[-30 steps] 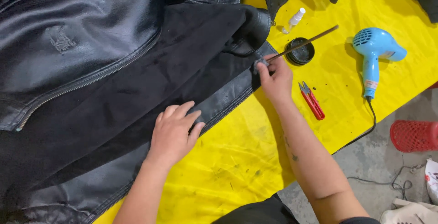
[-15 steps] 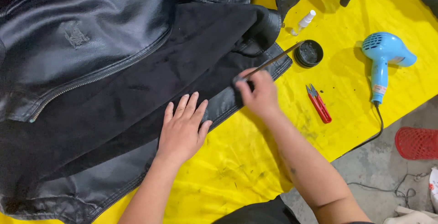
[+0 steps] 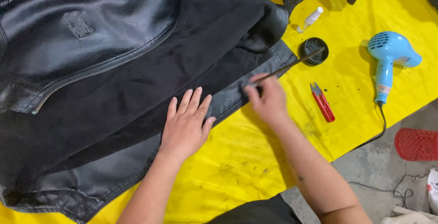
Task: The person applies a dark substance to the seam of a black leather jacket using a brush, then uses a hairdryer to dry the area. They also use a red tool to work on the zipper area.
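Note:
A black leather jacket (image 3: 91, 46) lies open on a yellow sheet (image 3: 237, 169), its dark lining (image 3: 173, 73) facing up. My left hand (image 3: 186, 124) rests flat, fingers spread, on the jacket's front edge. My right hand (image 3: 269, 98) grips a thin brush (image 3: 292, 65) and presses its tip against the leather strip by the zip (image 3: 237, 98). The brush's long handle points up and right, over a small round black tin (image 3: 313, 51).
On the sheet to the right lie red thread snips (image 3: 322, 101), a blue hair dryer (image 3: 388, 57) with its black cord (image 3: 381, 123), and a small white bottle (image 3: 310, 18). A red mesh basket (image 3: 417, 144) sits on the grey floor beyond the sheet's edge.
My right hand has moved with the brush from near the tin down-left along the jacket's edge. My left hand has stayed flat on the jacket.

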